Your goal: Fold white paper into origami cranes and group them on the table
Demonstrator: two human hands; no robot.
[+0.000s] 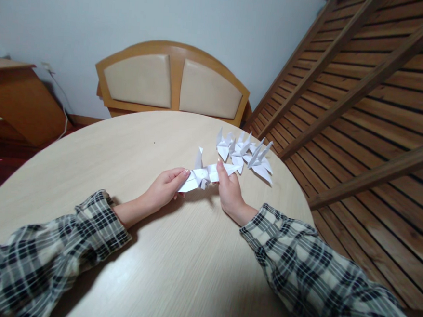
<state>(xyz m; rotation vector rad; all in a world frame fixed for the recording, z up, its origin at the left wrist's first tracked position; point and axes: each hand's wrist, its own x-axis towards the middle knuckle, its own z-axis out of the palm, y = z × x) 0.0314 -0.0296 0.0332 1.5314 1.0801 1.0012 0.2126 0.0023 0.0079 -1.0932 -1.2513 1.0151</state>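
Observation:
A white paper crane (pixel 202 175) is stretched between my two hands over the table, its wings spread to the sides and one narrow point standing up at the back. My left hand (pixel 166 187) pinches the left wing, thumb on top. On the other side my right hand (pixel 231 191) grips the right wing between thumb and fingers, and the wing tip pokes out past the thumb. Several finished white paper cranes (pixel 241 151) stand close together just beyond my right hand. The fingers under the paper are mostly hidden.
The round pale wooden table (pixel 106 156) fills the middle. Behind it stands a wooden headboard (pixel 175 78) with two cream panels against the wall. A slatted wooden partition (pixel 367 102) rises at the right, and a wooden desk (pixel 23 102) is at the far left.

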